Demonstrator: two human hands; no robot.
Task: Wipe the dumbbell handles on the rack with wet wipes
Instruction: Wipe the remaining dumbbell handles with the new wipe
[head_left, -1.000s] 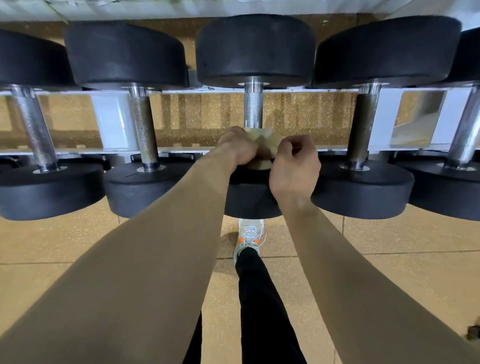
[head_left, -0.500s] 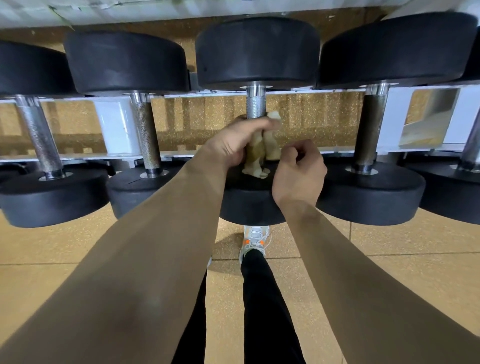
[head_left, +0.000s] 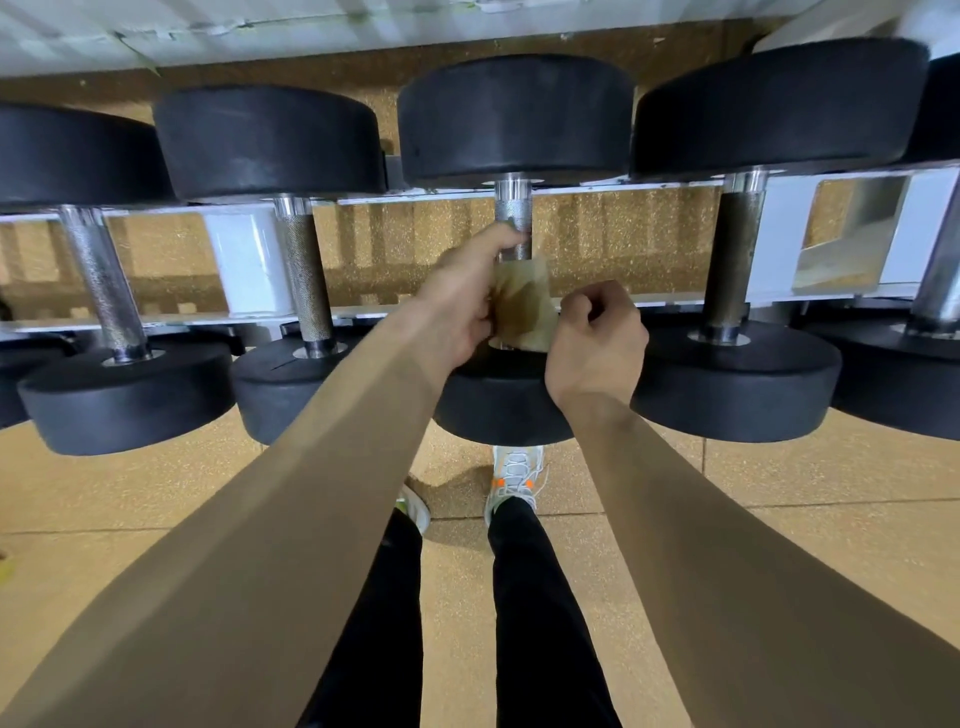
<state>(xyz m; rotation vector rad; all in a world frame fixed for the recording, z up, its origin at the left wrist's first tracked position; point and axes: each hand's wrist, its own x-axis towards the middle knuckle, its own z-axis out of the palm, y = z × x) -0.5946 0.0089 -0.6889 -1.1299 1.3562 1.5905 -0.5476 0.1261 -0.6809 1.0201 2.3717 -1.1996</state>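
Step in hand: wiping the knurled handle (head_left: 512, 213) of the middle dumbbell (head_left: 514, 119), which lies across the rails of the rack (head_left: 249, 260) with one head far and one head near.

Procedure:
1. Wrap the wet wipe (head_left: 522, 306) fully round the bar so that no bare strip is left on the hidden underside.
2. Hold both edges taut and twist while sliding along the bar. Knurling traps dirt, so a straight pull alone is likely to skip the grooves.
3. Cover the exposed upper length next, up to the far collar.
4. The wipe is stained brown. Refold it to a cleaner face or replace it before starting on the neighbouring handle (head_left: 735, 260).

Finger state:
- Left hand (head_left: 462, 306): fingers (head_left: 506, 241) curled round the bar, clamping the wipe's left edge against it, with the tips touching bare metal just above the wipe.
- Right hand (head_left: 597, 348): fingers (head_left: 602, 306) curled tight. They appear to pinch the wipe's right edge, though the contact point itself is hidden.

The wipe covers the lower half of the handle, just above the near head.
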